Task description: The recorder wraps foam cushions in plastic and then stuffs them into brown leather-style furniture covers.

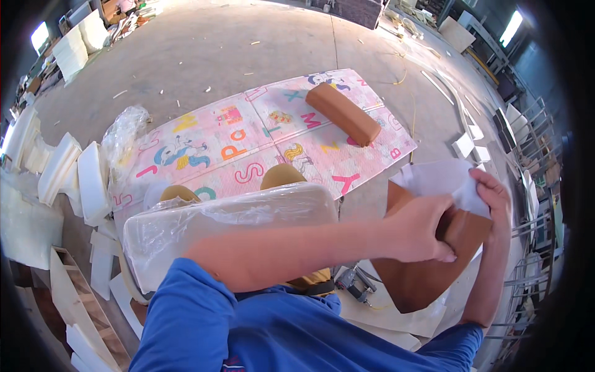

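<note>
Brown cover (409, 276) hangs in both our hands at about four o'clock in the head view, beside our body and clear of the pink printed mat (211, 135) that lies toward twelve. Our left hand (421, 226) reaches across us, its grip clamped on the brown material at a dark gap near the upper edge. Our right hand (496, 195), at three o'clock, has its grip clamped on the far side, fingers curled over the white lining (434, 181); we cannot see where its thumb sits.

We judge that the step in hand is handling and spreading this piece at its mouth. A next move would call for a steady hold on both edges, with the folds eased apart so the lining does not bunch.

As for looks, the cover is smooth, leather-like and limp, angled down to a blunt lower corner, with its pale inner face showing along the top. Its colour is close to that of the padded brown block (344, 116) at one o'clock, resting on the mat. A plastic-wrapped cushion (235, 214) sits nearer us, toward eight.
</note>
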`<state>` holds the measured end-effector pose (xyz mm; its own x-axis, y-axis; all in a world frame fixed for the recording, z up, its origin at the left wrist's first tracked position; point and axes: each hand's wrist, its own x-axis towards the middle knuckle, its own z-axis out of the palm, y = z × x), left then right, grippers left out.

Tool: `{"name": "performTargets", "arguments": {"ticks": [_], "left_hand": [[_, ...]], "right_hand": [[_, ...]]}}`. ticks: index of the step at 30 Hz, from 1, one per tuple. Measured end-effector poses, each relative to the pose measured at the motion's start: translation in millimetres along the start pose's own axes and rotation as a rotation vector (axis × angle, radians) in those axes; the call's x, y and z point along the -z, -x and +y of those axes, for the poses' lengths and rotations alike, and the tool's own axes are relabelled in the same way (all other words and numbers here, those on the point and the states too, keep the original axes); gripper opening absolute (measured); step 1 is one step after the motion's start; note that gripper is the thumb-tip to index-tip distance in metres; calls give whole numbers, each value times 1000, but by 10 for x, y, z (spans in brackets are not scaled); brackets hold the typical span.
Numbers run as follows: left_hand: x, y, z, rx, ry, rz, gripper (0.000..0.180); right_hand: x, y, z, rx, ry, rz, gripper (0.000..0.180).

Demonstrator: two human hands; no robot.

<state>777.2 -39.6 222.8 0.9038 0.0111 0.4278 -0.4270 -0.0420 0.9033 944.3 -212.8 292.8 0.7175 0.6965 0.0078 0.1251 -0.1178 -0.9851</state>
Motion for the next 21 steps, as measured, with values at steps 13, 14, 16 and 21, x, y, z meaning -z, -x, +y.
{"name": "performTargets", "arguments": {"ticks": [13, 14, 16, 21], "left_hand": [[13, 328, -217, 240, 476, 49, 38], [114, 368, -193, 290, 442, 70, 41], [332, 415, -228, 349, 343, 51, 40], [690, 549, -344, 358, 404, -8, 27]], "right_hand": [[21, 416, 671, 445, 503, -15, 22], [-102, 382, 621, 443, 422, -2, 20], [-21, 334, 535, 334, 352, -22, 19], [-246, 81, 464, 179, 11, -173, 23]]}}
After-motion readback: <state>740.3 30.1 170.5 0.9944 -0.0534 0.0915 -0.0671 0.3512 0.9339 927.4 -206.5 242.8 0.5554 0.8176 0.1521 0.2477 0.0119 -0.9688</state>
